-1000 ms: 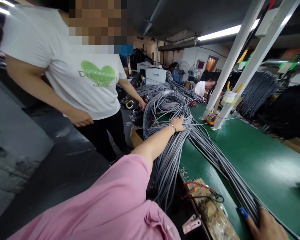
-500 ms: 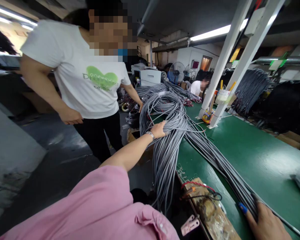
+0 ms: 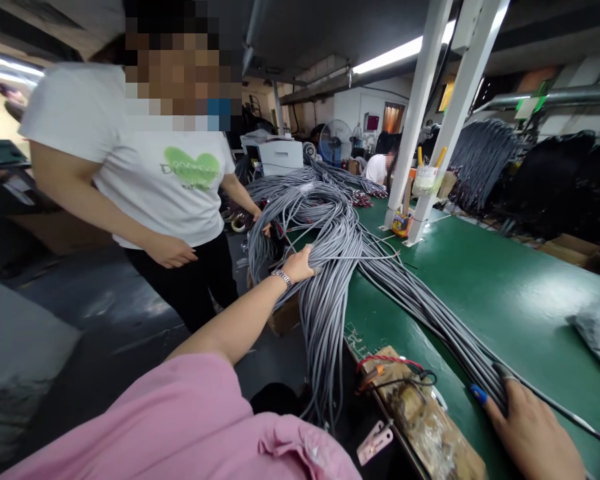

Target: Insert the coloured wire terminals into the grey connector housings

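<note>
Green-topped long workbench point(image 3: 505, 300) runs away from me under strip lights, w/ white steel posts point(image 3: 420, 113) standing on it and more cable piles farther back. Across it lies the thick bundle of long grey insulated cables point(image 3: 350, 247): one end fans down over the near edge, the middle humps up in a loop, the rest trails toward the bottom right corner.

My left hand point(image 3: 300, 263), arm stretched out from the pink sleeve point(image 3: 195, 427), is cupped over the bundle where it drops off the bench edge, fingers curled round part of the strands, not the whole lot. My right hand point(image 3: 530, 433) lies flat-ish on the trailing end near the corner, fingers spread and pressing the cables to the bench, more pinning than gripping.

Doing this well, imo: keep the right end pinned so strands don't slide, gather w/ the left in one sweep so none stray, and keep the hanging ends clear of the red and black wires point(image 3: 395, 373) on the worn wooden block point(image 3: 430, 427) at the bench edge.

Hard to tell: right palm is cut off by the frame, so can't see how tight that hold is. Cable tips hang into shadow below the bench. Person in white T-shirt point(image 3: 150, 167) stands close on the left, one hand at the far cables, contact unclear. Grey bag point(image 3: 597, 333) at right is cut off too.
</note>
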